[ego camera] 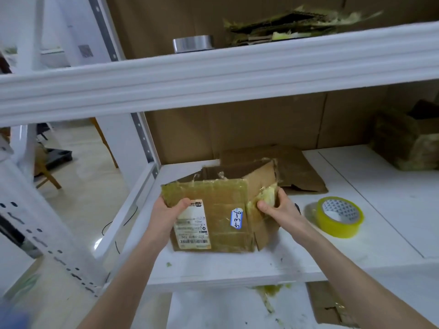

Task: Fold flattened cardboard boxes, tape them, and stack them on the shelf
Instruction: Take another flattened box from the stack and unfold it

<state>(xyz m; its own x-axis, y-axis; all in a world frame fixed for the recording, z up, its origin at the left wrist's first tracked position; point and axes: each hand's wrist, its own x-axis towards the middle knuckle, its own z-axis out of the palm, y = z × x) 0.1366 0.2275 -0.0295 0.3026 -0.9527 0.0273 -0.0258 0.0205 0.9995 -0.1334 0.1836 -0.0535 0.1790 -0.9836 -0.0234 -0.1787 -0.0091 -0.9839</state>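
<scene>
A worn cardboard box (221, 210), partly opened up and covered in old yellowed tape, stands on the white middle shelf (237, 264). It carries a white shipping label and a small blue-edged sticker. My left hand (168, 210) grips its upper left corner, thumb on the front face. My right hand (275, 207) grips the right side flap where crumpled tape sticks out. A roll of yellow tape (338, 216) lies flat on the shelf just right of my right hand.
A flattened cardboard piece (299, 172) lies behind the box. A taped box (408, 141) sits at the far right of the shelf. The upper shelf holds a silver tape roll (193, 43) and a pile of flattened cardboard (285, 24). More cardboard (327, 305) lies below.
</scene>
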